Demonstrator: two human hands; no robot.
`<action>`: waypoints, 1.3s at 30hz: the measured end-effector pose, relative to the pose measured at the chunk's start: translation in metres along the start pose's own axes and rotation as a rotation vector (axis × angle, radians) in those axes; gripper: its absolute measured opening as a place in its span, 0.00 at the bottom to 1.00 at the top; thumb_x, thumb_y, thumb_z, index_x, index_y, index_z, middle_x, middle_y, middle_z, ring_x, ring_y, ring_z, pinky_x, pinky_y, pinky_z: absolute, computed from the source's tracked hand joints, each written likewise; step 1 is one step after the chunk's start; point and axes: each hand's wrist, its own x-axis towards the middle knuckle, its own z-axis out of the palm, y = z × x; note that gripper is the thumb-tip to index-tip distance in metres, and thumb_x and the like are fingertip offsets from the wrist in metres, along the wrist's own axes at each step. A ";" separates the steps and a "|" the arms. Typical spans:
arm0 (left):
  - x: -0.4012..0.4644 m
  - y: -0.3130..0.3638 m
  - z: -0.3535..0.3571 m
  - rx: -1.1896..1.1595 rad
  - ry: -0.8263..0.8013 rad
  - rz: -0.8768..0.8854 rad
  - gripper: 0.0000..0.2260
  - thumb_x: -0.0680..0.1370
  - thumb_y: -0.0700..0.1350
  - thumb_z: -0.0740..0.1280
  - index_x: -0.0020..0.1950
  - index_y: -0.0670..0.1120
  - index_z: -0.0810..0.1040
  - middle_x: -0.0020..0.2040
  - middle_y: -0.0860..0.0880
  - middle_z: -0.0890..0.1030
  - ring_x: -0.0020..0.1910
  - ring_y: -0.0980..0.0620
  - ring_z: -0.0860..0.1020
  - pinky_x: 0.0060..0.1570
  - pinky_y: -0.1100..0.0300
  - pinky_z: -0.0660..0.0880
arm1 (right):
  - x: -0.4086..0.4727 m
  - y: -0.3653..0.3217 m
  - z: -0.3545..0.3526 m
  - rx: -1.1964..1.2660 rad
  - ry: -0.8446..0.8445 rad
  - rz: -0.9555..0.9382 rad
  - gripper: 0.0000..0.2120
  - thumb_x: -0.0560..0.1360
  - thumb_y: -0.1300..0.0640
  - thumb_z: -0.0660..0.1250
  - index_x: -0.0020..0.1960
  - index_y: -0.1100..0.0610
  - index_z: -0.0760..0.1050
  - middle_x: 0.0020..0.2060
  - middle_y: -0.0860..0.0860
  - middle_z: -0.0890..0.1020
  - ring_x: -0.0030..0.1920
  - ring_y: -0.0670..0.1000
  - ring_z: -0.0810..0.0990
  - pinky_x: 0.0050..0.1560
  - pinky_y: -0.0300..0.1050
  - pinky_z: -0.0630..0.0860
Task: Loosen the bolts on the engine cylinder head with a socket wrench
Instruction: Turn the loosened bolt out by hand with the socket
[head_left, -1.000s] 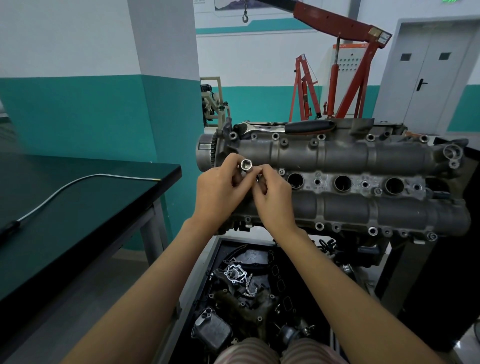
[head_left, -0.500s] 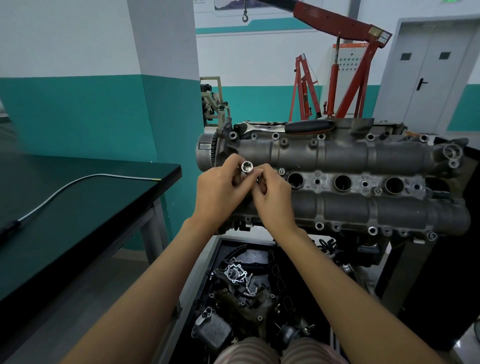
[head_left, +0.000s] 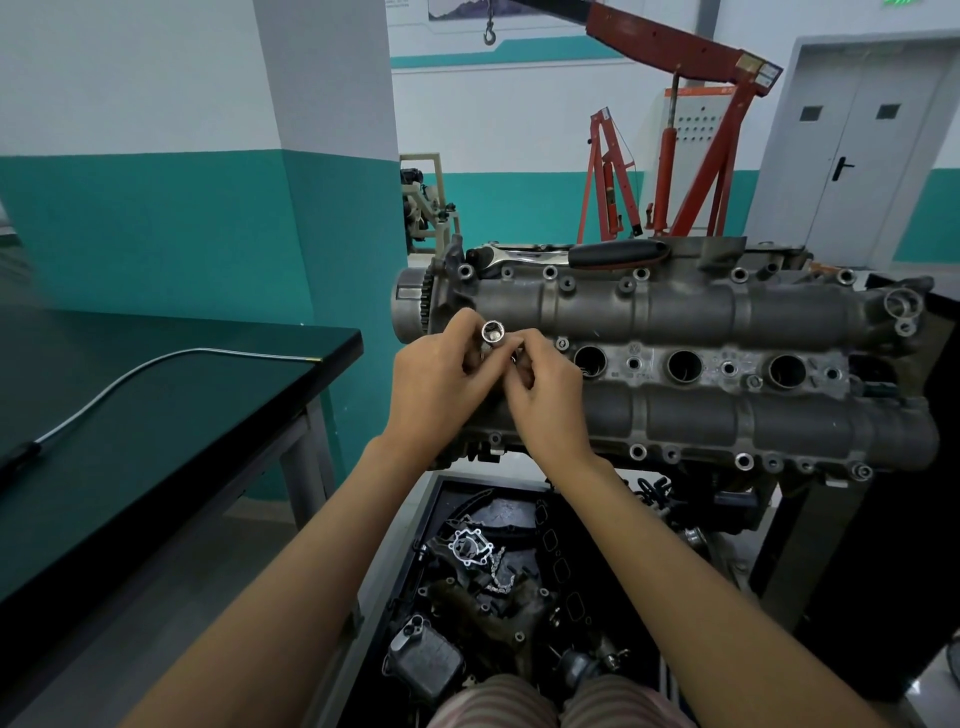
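Note:
The grey engine cylinder head (head_left: 727, 317) lies across the middle of the view, with bolts (head_left: 549, 272) along its edges. Both hands meet over its left end. My left hand (head_left: 436, 384) pinches a shiny socket (head_left: 491, 332), open end facing up toward me. My right hand (head_left: 545, 400) has its fingers curled at the socket's lower part; what they hold is hidden. A ratchet wrench (head_left: 582, 254) with a black handle rests on the head's far edge, untouched.
A dark workbench (head_left: 156, 415) with a silver hose (head_left: 156, 364) stands at the left. Below the head is a tray (head_left: 410, 545) of loose engine parts. A red engine crane (head_left: 691, 130) stands behind, and grey doors (head_left: 862, 145) at the far right.

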 end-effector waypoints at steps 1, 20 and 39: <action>0.000 0.000 0.000 -0.003 -0.002 0.004 0.11 0.75 0.49 0.68 0.41 0.41 0.75 0.26 0.52 0.72 0.25 0.54 0.70 0.25 0.55 0.70 | 0.000 0.000 0.000 -0.002 -0.004 -0.012 0.05 0.76 0.63 0.62 0.49 0.58 0.76 0.32 0.39 0.71 0.34 0.38 0.71 0.35 0.29 0.66; 0.000 0.002 -0.002 0.002 -0.016 0.003 0.07 0.76 0.46 0.65 0.47 0.42 0.77 0.26 0.56 0.70 0.24 0.56 0.67 0.26 0.58 0.69 | 0.000 -0.001 -0.001 -0.004 0.001 -0.041 0.08 0.77 0.62 0.60 0.52 0.59 0.76 0.39 0.45 0.77 0.39 0.41 0.74 0.40 0.32 0.71; 0.000 0.000 -0.001 0.033 -0.013 0.044 0.07 0.76 0.45 0.66 0.48 0.42 0.78 0.26 0.57 0.67 0.24 0.57 0.65 0.25 0.60 0.66 | 0.000 -0.005 -0.002 -0.049 -0.016 -0.043 0.11 0.77 0.63 0.60 0.57 0.60 0.75 0.44 0.49 0.80 0.43 0.40 0.74 0.44 0.29 0.70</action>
